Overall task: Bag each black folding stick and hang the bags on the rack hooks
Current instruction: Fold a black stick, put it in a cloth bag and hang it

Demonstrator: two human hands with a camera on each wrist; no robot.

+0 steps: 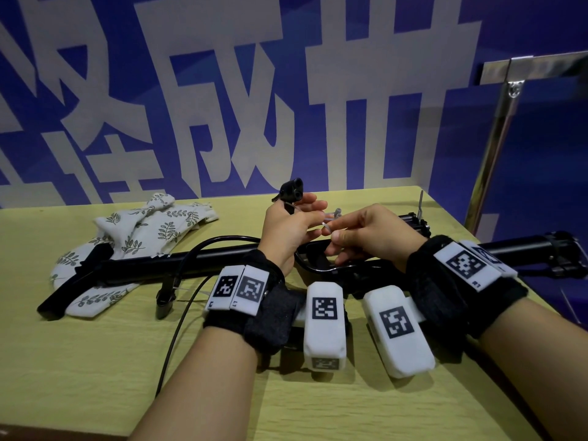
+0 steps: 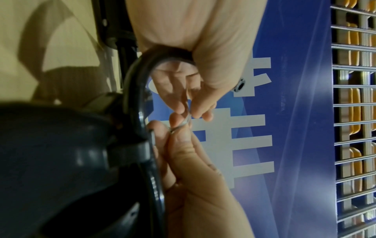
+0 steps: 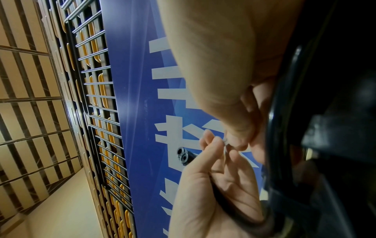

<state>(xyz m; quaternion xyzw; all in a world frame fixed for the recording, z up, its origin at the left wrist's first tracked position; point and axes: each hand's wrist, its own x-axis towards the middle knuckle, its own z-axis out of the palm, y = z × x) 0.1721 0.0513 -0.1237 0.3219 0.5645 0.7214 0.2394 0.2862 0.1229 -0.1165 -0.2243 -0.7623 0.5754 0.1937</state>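
A long black folding stick [image 1: 206, 262] lies across the yellow table [image 1: 95, 361], its left end resting on a leaf-print cloth bag [image 1: 152, 227]. Above the stick's middle, my left hand [image 1: 315, 214] and right hand [image 1: 337, 237] meet. Both pinch a thin clear tie [image 1: 327, 224] between thumb and fingers. The left hand also has a black cord [image 1: 222, 240] running through its palm, the cord's black end piece [image 1: 294, 187] sticking up behind the fingers. In the left wrist view the clear tie [image 2: 183, 124] forms a small loop between the fingertips. It shows again as the tie [image 3: 225, 143] in the right wrist view.
A blue wall panel [image 1: 286, 90] with large white characters stands right behind the table. A metal rack frame [image 1: 496, 138] rises at the table's right end. A wire grid [image 2: 356, 112] shows beyond the panel. A second black clamp piece [image 1: 164, 300] hangs off the stick near the front.
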